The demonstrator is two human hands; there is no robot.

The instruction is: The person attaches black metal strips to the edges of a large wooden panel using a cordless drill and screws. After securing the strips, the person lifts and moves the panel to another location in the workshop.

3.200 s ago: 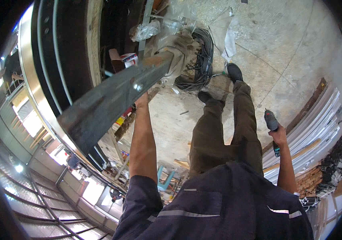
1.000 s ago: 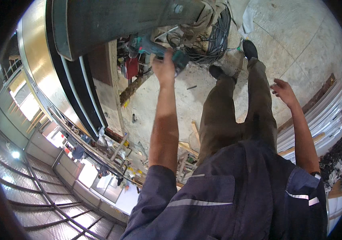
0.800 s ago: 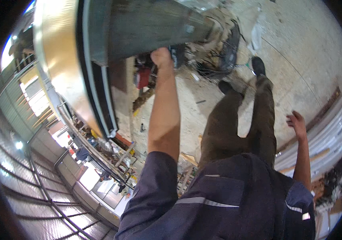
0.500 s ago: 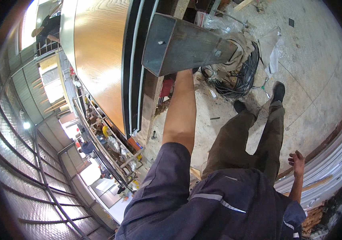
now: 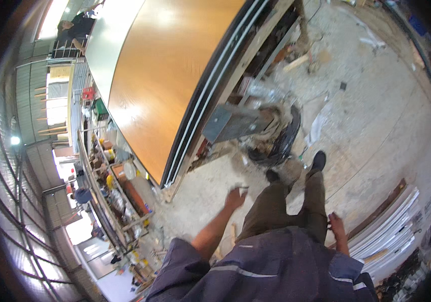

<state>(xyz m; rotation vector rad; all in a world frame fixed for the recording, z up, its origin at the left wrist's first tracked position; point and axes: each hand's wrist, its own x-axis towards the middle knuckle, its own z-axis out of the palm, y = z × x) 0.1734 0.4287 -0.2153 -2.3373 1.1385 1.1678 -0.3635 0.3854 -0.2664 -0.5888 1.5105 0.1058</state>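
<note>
Head view: steel beam (image 5: 239, 123) lies beyond the left hand (image 5: 235, 199), whose grip I can't tell.

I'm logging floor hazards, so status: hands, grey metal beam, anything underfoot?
Left hand: off the beam, grip blurred. Right hand: beside right thigh, grip unclear. Coiled black cable: on grey concrete floor, ahead of dark shoes.

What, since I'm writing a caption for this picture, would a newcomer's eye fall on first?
Probably the large, glossy orange-brown wood-grain panel, which fills the upper middle of the view. Next comes the square-ended grey metal beam right of the panel, with a coil of black cable by its right end. Then the long white strips stacked at lower right, beyond the person's bare right hand.
</note>
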